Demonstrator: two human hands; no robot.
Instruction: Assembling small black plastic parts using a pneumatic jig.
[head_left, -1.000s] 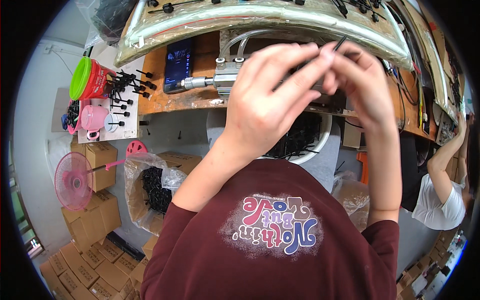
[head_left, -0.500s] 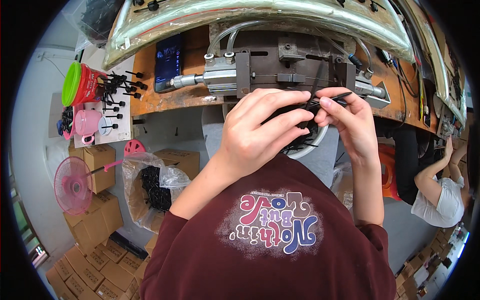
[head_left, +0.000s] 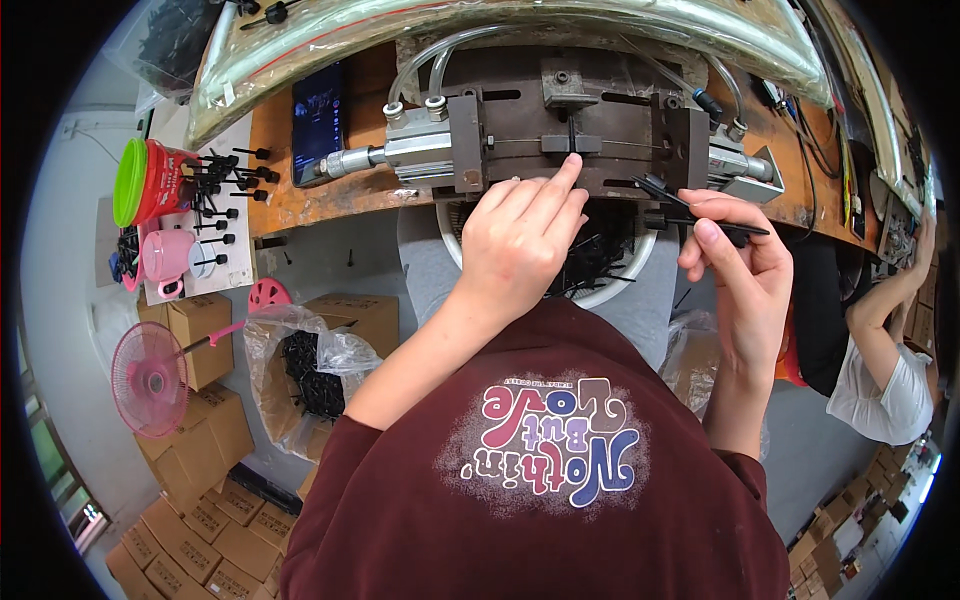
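Head view, left hand [head_left: 522, 238]: index fingertip at small grey metal block [head_left: 591, 145], its 1 o'clock; cannot tell whether curled fingers grip anything.
Head view, right hand [head_left: 746, 265]: pinching slim black plastic rods [head_left: 738, 228], reaching toward its 10 o'clock.

The hands have parted: the left hand [head_left: 520, 235] now sets its forefinger at the small metal block [head_left: 562, 145], where a dark rod [head_left: 573, 128] has appeared; the right hand [head_left: 742, 255] has moved rightward.
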